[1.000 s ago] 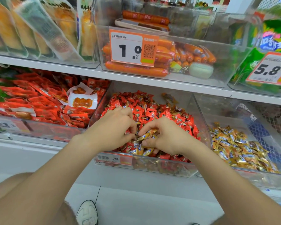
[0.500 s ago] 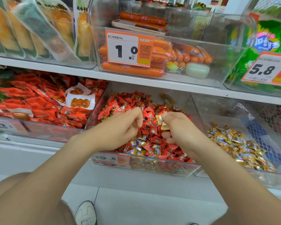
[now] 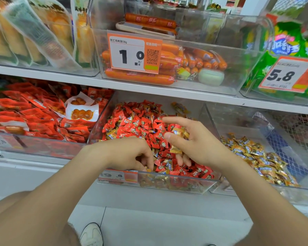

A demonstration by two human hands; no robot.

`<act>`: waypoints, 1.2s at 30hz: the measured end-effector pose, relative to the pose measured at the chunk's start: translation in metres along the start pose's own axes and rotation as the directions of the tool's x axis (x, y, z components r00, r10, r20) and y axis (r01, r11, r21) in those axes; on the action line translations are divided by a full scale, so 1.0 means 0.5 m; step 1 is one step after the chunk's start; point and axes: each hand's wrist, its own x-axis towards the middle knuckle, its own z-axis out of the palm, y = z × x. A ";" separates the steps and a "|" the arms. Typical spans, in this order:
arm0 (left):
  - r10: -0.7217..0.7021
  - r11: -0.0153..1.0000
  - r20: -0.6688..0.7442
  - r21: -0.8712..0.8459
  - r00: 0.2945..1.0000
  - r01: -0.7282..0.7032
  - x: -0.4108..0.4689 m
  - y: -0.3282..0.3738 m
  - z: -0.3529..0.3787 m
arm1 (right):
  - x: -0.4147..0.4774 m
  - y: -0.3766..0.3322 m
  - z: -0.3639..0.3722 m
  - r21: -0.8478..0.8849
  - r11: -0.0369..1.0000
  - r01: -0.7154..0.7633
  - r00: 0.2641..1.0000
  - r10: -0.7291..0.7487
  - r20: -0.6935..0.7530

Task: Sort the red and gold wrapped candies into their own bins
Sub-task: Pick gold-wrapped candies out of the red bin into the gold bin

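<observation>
Head view, right hand (image 3: 199,146) cupping gold candies (image 3: 178,132), left hand (image 3: 127,153) clawing red candies (image 3: 140,125)

Left hand (image 3: 130,153): fingertips buried among red candies (image 3: 132,125) at front edge of bin (image 3: 176,185); grip unreadable.
Right hand (image 3: 197,142): gold candies (image 3: 179,133) cover palm.
Shoe (image 3: 92,235): cut off at bottom.

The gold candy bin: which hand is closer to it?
Right. The right hand, holding gold candies, is just left of the gold candy bin; the left hand is farther left.
</observation>
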 end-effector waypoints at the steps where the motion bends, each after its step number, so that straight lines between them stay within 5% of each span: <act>1: -0.001 1.000 -0.014 -0.001 1.000 0.001 0.001 0.000 0.002 | -0.001 0.002 0.001 0.009 1.000 -0.016 1.000 0.016 0.027; 5: 0.007 1.000 -0.048 -0.030 0.999 -0.009 -0.011 0.009 -0.005 | 0.005 0.023 -0.003 0.067 0.998 0.011 0.999 -0.013 0.036; 10: -0.008 0.986 -0.153 -0.166 0.988 -0.018 -0.035 0.018 -0.010 | 0.009 0.044 -0.008 -0.161 0.981 0.106 0.990 -0.089 0.109; 15: -0.060 0.994 -0.299 -0.103 0.952 0.030 -0.041 0.029 -0.009 | 0.011 0.046 -0.002 -0.501 0.829 0.247 0.957 -0.128 0.261; 19: -0.073 0.997 -0.314 -0.017 0.947 0.071 -0.041 0.037 -0.010 | 0.017 0.038 0.021 -0.653 0.704 0.279 0.926 -0.018 0.377; 25: -0.090 0.976 -0.444 -0.217 0.891 -0.010 -0.037 0.062 -0.019 | 0.033 0.030 0.053 -0.734 0.585 0.345 0.910 -0.017 0.414; 32: -0.282 0.818 -0.371 -0.575 0.885 0.019 -0.029 0.064 -0.014 | 0.036 0.038 0.054 -0.668 0.672 0.320 0.927 -0.076 0.367; 36: -0.266 0.886 -0.386 -0.459 0.884 0.066 -0.029 0.061 -0.006 | 0.028 0.035 0.030 -0.587 0.757 0.287 0.953 -0.168 0.250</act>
